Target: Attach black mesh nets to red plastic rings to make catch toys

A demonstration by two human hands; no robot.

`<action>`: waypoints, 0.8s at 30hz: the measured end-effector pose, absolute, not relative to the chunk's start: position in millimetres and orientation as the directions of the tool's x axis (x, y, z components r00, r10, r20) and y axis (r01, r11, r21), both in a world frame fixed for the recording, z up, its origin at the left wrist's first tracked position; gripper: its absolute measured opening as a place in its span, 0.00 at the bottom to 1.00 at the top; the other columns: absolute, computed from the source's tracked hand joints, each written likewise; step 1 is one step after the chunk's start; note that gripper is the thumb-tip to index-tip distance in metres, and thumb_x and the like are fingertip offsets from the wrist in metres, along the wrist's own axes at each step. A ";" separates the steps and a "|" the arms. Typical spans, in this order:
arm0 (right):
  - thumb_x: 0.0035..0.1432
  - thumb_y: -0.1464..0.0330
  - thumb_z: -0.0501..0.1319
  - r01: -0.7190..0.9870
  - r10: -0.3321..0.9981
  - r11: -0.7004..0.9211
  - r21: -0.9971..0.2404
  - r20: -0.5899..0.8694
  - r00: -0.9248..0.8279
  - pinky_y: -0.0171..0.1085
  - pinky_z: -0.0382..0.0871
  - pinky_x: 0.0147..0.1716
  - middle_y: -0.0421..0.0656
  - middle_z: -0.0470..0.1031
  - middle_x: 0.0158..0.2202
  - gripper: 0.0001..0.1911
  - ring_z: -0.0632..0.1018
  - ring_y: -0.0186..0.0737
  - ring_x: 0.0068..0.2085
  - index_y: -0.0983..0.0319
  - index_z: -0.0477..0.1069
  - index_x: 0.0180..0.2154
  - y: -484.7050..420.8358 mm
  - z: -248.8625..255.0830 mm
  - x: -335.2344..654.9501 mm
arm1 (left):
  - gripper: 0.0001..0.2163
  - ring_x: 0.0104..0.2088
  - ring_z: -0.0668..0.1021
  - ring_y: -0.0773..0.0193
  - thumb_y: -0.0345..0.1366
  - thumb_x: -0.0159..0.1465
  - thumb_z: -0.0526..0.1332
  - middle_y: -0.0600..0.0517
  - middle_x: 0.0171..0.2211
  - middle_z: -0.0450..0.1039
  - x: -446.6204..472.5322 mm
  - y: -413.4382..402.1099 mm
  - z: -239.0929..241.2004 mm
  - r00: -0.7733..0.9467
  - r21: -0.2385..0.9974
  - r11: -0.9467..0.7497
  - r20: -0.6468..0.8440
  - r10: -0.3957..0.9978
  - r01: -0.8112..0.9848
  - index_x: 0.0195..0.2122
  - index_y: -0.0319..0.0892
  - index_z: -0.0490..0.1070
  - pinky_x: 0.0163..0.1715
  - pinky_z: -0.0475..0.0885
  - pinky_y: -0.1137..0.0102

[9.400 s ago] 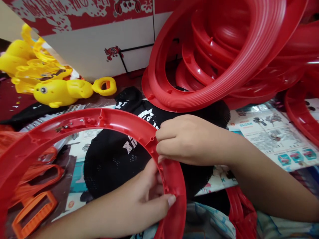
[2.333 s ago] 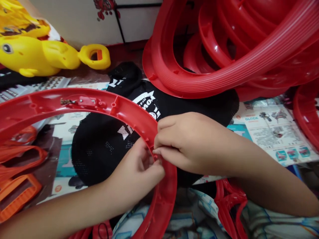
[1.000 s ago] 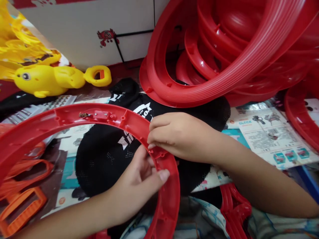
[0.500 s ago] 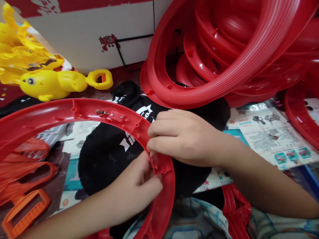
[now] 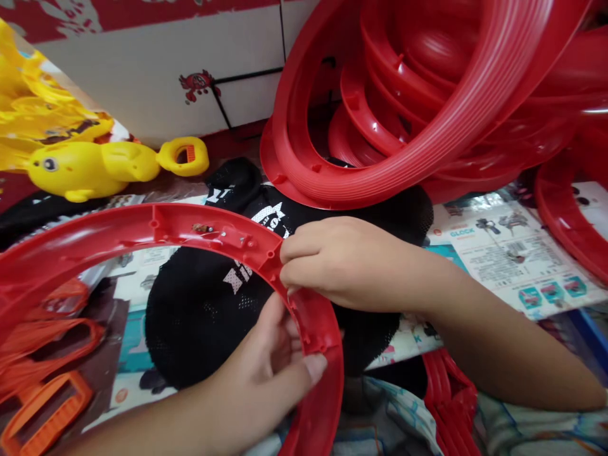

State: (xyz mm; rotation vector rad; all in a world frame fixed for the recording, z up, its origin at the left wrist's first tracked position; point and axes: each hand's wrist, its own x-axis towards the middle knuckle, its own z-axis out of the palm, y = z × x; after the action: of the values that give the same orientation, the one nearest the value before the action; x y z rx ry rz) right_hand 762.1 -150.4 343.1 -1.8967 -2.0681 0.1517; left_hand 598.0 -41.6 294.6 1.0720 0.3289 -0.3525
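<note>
A large red plastic ring (image 5: pixel 209 228), hollow channel side up with ribs and small posts inside, spans the left and middle of the head view. My left hand (image 5: pixel 270 373) grips its right-hand part from within the opening, thumb on top and fingers underneath. My right hand (image 5: pixel 337 263) is closed in a pinch over the channel just above; whatever the fingertips hold is hidden. Inside the channel sits a small metallic-looking part with a wire (image 5: pixel 204 229). Beneath the ring lies a black mesh cloth (image 5: pixel 199 316) with white print.
Red plastic rings (image 5: pixel 403 171) are piled at the back right. A yellow fish-like toy (image 5: pixel 90 168) with a handle lies back left, beside other yellow pieces. Orange handled parts (image 5: pixel 47 411) are at the lower left. Printed card sheets (image 5: pixel 503 253) lie at the right.
The near part of the ring has shifted slightly right and down. My left thumb has moved onto the channel, and its fingers show more. My right hand stays pinched at about the same spot.
</note>
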 end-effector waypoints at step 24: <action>0.67 0.77 0.49 0.954 0.907 0.272 -0.126 0.365 -0.211 0.36 0.65 0.39 0.43 0.73 0.38 0.14 0.68 0.36 0.38 0.65 0.71 0.33 -152.6 345.9 754.7 | 0.12 0.30 0.68 0.69 0.23 0.55 0.56 0.56 0.32 0.65 602.8 -32.8 302.4 0.923 0.917 0.131 -0.359 -0.140 0.377 0.38 0.44 0.62 0.27 0.66 0.77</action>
State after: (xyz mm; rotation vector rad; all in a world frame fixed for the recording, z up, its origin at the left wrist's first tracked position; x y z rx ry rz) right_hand 754.7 -152.6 345.9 -1.6891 -2.1841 -0.1778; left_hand 602.8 -32.8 302.4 1.3919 0.2033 -0.3789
